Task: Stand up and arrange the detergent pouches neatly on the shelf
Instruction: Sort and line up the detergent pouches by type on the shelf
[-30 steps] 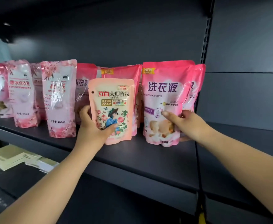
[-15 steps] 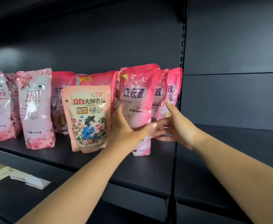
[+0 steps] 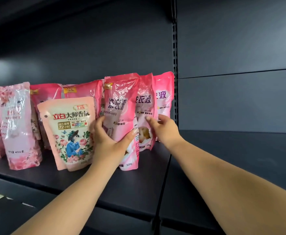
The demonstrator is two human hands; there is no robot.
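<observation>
A: So, left hand [image 3: 108, 138]?
B: Grips front pink pouch [image 3: 122, 106] upright on the shelf [image 3: 130, 187].
A: Right hand [image 3: 162, 128]?
B: Fingers loosely extended, touching second pouch [image 3: 145, 109] behind it, holding nothing.

My left hand [image 3: 110, 138] reaches forward, thumb and fingers curled round the front pink pouch [image 3: 122, 106]. My right hand [image 3: 164, 129], just right of that pouch, has fingers loosely extended, touching the pouch behind.

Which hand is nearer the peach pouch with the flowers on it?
Left. The left hand grips a pink pouch right beside the peach pouch; the right hand reaches further right, at another pouch.
</observation>
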